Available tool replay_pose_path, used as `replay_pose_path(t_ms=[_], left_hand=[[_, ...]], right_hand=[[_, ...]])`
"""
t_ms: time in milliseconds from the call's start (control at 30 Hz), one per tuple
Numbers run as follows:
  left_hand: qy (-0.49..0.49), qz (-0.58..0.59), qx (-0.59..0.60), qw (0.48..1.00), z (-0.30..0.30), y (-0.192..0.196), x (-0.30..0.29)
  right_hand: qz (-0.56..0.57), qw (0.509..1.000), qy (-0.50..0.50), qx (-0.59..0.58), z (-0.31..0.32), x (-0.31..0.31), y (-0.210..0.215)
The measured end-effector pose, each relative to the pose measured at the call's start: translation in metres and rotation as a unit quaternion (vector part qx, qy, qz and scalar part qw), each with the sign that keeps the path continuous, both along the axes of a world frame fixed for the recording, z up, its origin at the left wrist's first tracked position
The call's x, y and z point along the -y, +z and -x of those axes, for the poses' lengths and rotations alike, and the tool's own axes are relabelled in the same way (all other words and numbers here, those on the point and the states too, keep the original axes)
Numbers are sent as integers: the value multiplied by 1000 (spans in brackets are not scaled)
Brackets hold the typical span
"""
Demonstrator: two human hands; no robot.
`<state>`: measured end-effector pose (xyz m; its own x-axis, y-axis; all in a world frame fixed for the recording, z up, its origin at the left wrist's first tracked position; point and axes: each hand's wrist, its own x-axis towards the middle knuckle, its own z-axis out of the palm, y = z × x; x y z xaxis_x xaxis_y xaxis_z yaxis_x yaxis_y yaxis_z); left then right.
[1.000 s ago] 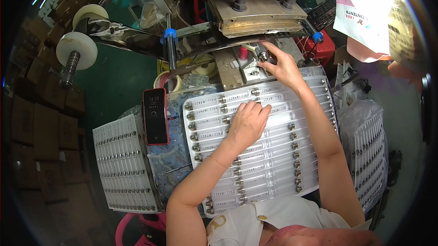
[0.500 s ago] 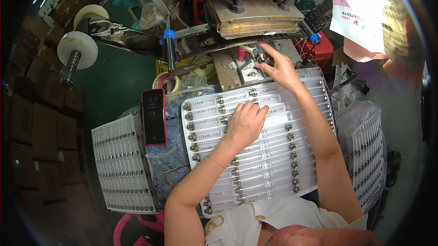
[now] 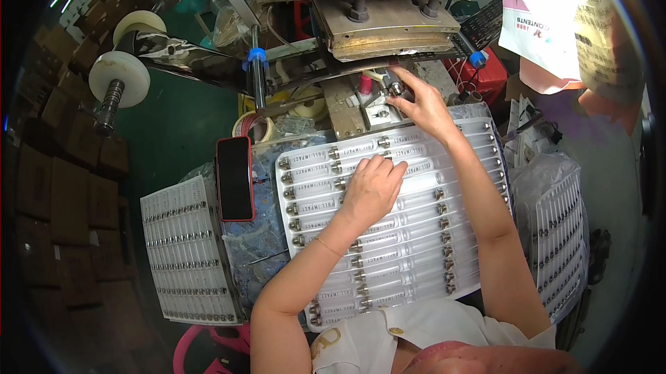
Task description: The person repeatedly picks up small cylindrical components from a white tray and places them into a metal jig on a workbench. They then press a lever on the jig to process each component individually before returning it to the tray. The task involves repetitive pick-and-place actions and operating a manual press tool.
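Since the earlier frame, the left hand (image 3: 371,190) stays flat, fingers spread, on the white tray (image 3: 458,249) of clear tubes; the right hand (image 3: 420,105) still pinches a small metal part (image 3: 395,88) at the press. Phone (image 3: 235,178) lies left on the cluttered surface (image 3: 260,249).

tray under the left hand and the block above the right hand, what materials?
Tray: looks like thin translucent white plastic, glossy, moulded into ribbed slots holding clear tubes with metal caps. Block: apparently bare metal, dull tan-grey, scuffed, with large bolts through it.
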<state>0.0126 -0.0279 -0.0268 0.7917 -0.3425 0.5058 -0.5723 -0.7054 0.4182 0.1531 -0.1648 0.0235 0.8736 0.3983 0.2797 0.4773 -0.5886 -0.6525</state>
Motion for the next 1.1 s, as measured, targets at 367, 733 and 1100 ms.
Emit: replay_pose_path(t_ms=[367,733,1100], left_hand=[[23,52,-27,998,0,2,0],[23,58,5,998,0,15,6],[-27,339,-300,891,52,46,-20]], right_hand=[[64,987,-3,147,39,65,6],[171,960,164,152,132,92,-22],[-120,966,227,13,136,63,38]])
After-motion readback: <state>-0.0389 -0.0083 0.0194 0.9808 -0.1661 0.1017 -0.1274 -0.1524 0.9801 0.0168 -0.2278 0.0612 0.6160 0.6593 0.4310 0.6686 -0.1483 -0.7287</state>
